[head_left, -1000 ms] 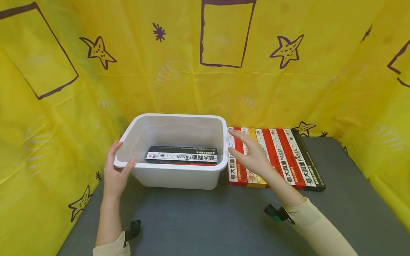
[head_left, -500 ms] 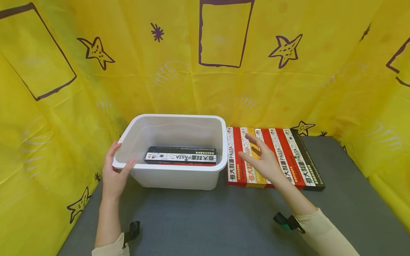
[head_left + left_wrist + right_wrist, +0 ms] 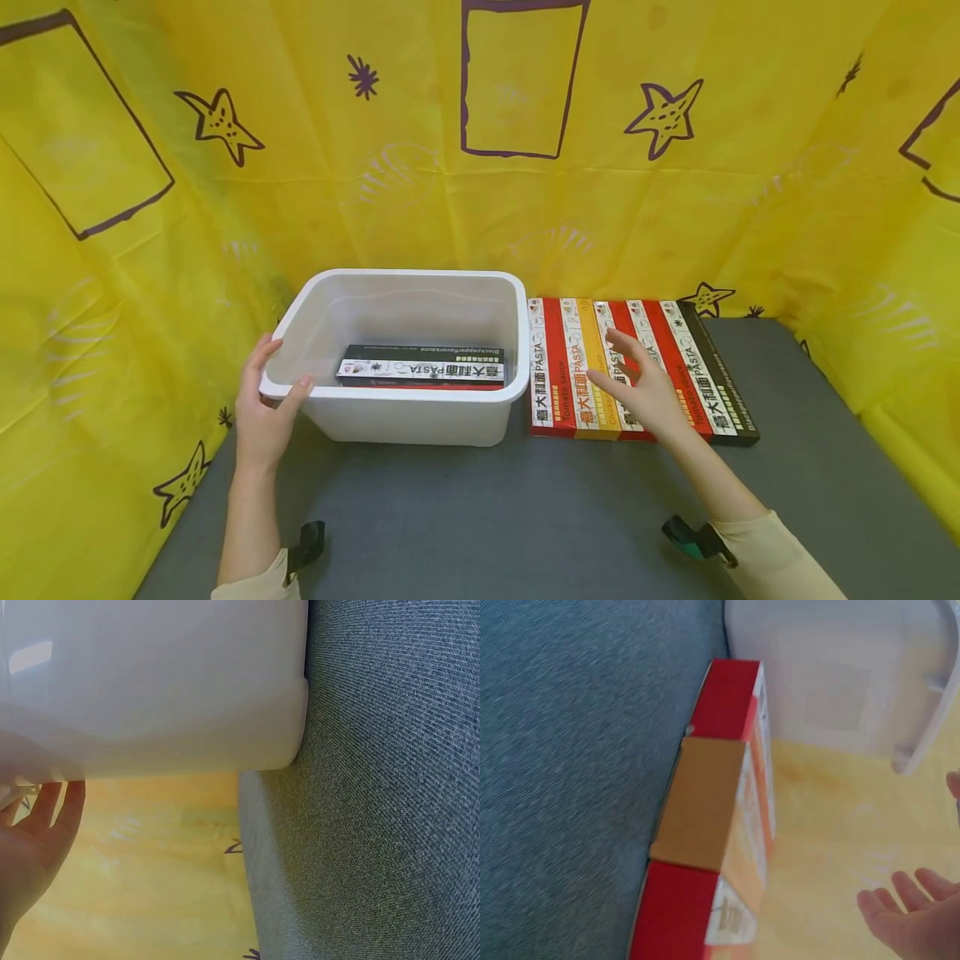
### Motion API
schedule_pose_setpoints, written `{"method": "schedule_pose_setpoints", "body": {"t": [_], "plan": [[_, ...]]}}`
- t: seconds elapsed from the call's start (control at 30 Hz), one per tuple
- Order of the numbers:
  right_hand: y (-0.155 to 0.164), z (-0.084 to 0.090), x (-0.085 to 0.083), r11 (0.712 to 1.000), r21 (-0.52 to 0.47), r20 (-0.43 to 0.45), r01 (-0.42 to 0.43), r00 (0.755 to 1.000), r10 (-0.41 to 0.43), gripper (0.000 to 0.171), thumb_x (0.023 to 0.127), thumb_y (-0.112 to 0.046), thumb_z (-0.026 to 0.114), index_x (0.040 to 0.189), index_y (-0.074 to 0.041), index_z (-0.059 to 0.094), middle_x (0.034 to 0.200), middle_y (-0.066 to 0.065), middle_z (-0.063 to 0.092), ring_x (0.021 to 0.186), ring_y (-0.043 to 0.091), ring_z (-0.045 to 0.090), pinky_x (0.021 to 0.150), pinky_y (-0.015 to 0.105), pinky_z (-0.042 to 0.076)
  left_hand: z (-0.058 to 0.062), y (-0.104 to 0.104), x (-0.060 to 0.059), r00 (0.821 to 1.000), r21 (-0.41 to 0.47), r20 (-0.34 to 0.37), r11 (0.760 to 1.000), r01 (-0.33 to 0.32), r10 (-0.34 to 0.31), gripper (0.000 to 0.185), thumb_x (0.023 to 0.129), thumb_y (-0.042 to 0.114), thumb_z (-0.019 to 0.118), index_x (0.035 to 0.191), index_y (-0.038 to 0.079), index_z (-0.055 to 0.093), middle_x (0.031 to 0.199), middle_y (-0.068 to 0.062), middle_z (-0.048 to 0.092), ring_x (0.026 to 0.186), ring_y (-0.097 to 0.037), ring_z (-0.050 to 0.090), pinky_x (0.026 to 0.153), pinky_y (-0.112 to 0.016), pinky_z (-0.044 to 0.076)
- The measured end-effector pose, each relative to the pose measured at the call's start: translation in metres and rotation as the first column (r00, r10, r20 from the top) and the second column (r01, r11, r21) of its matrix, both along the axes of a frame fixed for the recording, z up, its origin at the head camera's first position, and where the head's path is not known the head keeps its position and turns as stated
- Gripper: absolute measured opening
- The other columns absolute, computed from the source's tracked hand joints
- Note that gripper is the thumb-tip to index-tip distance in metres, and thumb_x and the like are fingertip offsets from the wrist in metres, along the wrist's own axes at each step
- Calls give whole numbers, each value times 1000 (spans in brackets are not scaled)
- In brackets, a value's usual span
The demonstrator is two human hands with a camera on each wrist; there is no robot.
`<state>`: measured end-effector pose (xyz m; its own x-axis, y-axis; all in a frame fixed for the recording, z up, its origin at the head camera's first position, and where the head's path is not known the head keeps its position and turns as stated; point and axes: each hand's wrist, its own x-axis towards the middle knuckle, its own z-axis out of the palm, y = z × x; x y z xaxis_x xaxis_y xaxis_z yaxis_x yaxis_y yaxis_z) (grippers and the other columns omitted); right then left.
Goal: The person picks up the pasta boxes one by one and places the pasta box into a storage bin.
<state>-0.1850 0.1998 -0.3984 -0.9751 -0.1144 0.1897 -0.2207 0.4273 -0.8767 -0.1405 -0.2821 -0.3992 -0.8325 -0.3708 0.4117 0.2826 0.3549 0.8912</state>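
One pasta box (image 3: 422,367) already lies flat on the floor of the white bin (image 3: 405,412), its printed side up, and it is the only box in there. Judging from that, the packing has barely begun: a single box is in and the whole row is left.

That row of pasta boxes (image 3: 570,375) lies on the grey worktop (image 3: 525,517) directly under and around the right hand (image 3: 645,392). It holds red, yellow and black-edged boxes packed side by side, and the leftmost sits just beside the bin's right wall. I count about six, though the hand covers part of the middle ones, so the number is a judgement.

Right hand: fingers spread and relaxed, palm turned toward the bin, hovering just above the middle of the row; it grips nothing, and whether a fingertip touches a box cannot be told. The right wrist view shows the near ends of a red box and a yellow box (image 3: 701,802) with those loose fingers off to the side.

Left hand (image 3: 262,408): it rests against the bin's near left corner, thumb over the rim and fingers along the outside wall, seemingly steadying it. The left wrist view shows the straight fingers (image 3: 56,814) lying by the white wall (image 3: 165,682).
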Motion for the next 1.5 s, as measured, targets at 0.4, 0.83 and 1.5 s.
{"method": "schedule_pose_setpoints", "body": {"t": [0.4, 0.83, 1.5], "plan": [[22, -16, 6, 998, 6, 16, 58, 998, -58, 77, 88, -30, 73, 150, -8, 34, 152, 12, 37, 137, 37, 33, 105, 56, 32, -2, -1, -1, 999, 6, -33, 1000, -2, 2, 61, 82, 2, 68, 140, 6, 49, 153, 1, 37, 136, -20, 37, 100, -26, 35], [41, -24, 12, 989, 40, 55, 145, 988, -147, 81, 86, -32, 74, 149, -2, 32, 151, 17, 37, 136, 38, 32, 106, 56, 31, -1, 1, 0, 998, 20, -57, 1000, 7, -6, 60, 82, 3, 68, 139, 7, 50, 152, 3, 38, 135, -20, 37, 100, -26, 36], [78, -36, 23, 963, 120, 84, 241, 964, -252, 82, 88, -35, 71, 151, -4, 29, 151, 22, 33, 135, 43, 33, 104, 58, 31, -3, 0, 0, 999, 16, -48, 1000, -1, 2, 60, 83, 3, 68, 140, 6, 49, 153, 2, 37, 135, -20, 37, 103, -26, 34]]}}
